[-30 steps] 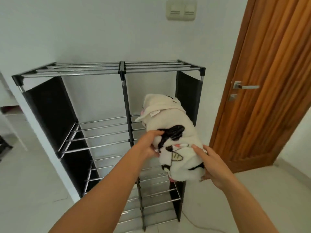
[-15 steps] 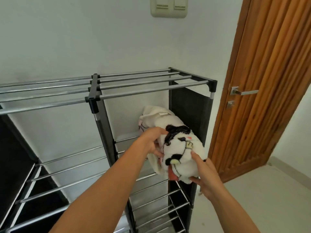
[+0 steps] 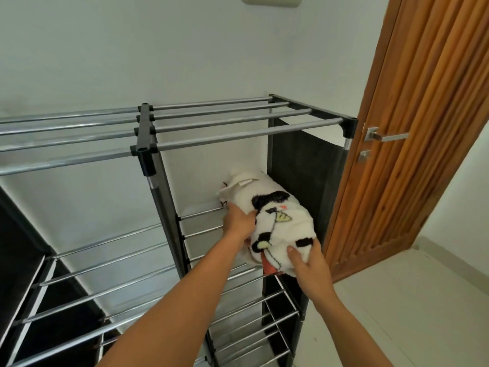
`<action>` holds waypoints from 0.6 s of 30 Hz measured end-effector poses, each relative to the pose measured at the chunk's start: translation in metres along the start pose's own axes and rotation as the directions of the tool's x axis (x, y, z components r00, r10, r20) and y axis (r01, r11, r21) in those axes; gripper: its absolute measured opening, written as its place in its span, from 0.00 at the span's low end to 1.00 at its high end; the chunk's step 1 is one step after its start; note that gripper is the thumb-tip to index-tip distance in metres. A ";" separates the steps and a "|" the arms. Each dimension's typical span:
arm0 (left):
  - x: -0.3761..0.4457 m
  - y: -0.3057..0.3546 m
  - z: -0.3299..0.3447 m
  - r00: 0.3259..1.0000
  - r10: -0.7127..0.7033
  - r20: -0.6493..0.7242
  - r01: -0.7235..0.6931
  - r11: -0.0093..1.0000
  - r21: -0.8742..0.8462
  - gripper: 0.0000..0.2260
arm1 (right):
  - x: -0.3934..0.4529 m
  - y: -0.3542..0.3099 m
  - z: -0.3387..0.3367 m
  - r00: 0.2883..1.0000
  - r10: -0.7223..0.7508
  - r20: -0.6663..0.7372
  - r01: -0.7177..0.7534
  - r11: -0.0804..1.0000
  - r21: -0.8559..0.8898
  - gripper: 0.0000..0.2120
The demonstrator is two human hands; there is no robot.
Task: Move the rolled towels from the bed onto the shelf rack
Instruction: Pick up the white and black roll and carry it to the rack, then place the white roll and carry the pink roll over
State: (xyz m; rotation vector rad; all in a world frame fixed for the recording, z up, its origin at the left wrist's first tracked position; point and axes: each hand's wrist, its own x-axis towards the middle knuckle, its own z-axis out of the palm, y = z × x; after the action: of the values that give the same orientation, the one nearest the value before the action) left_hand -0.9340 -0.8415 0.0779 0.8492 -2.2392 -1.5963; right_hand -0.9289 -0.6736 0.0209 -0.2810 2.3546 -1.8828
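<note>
Both hands have pushed the rolled towel [image 3: 275, 215] deeper into the shelf rack [image 3: 246, 131] since before. Left hand [image 3: 239, 221] grips its side and right hand [image 3: 307, 263] grips its front end. It lies on the right side's second shelf, beside the dark right wall, near the front edge.

Setting: a room in a home. A metal-tube shelf rack [image 3: 238, 133] with black fabric side panels is standing against a plain white wall [image 3: 132, 49], directly behind and around the spot where 2 bare hands are gripping a rolled towel [image 3: 275, 221] printed with a cartoon pattern. To the right of the grip, a slatted wooden door [image 3: 428, 128] with a metal lever handle [image 3: 383, 135] is standing. Pale floor tiles [image 3: 410, 300] are lying below and to the right of the grip. A wall switch plate [image 3: 271, 0] is showing high above it.
</note>
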 end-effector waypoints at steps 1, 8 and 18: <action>-0.006 0.004 0.000 0.998 0.047 -0.029 -0.045 0.997 0.055 0.31 | -0.001 0.000 -0.001 1.000 0.000 0.004 0.000 1.000 0.018 0.27; -0.074 0.043 0.015 0.791 0.612 -0.011 -0.569 0.743 0.353 0.13 | -0.027 0.016 -0.035 0.981 0.176 -0.078 -0.170 0.982 0.082 0.24; -0.201 -0.010 0.214 0.379 0.148 0.914 -0.758 0.616 0.215 0.14 | -0.196 0.075 -0.225 0.628 0.440 -0.642 -0.286 0.898 0.335 0.21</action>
State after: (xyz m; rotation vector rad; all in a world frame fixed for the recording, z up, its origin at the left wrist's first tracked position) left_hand -0.8835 -0.5584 0.0155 -0.7988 -3.3023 -0.9760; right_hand -0.7884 -0.4013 -0.0072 1.0698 2.2796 -2.2268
